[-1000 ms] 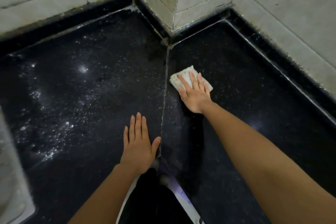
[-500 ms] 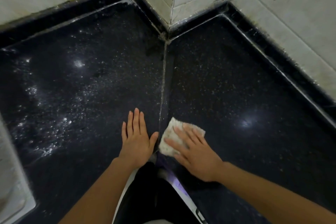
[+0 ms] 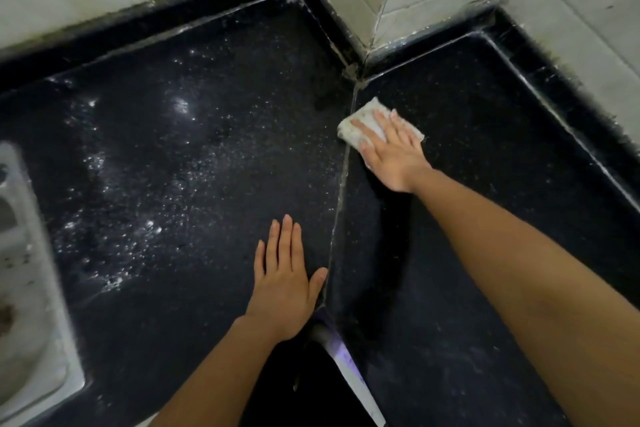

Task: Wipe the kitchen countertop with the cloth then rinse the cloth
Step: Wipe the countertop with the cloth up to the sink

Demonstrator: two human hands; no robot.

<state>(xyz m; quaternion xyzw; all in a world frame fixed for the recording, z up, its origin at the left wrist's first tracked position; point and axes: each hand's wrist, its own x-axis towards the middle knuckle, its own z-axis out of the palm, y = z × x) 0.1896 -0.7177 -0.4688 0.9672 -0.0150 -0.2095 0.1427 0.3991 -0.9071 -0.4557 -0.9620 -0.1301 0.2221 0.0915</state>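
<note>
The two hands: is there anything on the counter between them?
In the head view, only bare black countertop and its pale seam lie between the flat left hand and the right hand pressing the cloth.

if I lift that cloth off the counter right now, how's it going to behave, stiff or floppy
Probably floppy: the cloth lies folded and flattened under the right hand, its edges rumpled. It looks thin, so likely light, perhaps heavier if damp, which I cannot tell. On the glossy black countertop it should slide easily when pushed.

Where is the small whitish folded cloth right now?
The whitish folded cloth lies flat under the right hand, right of the countertop seam, near the tiled wall corner.
</note>
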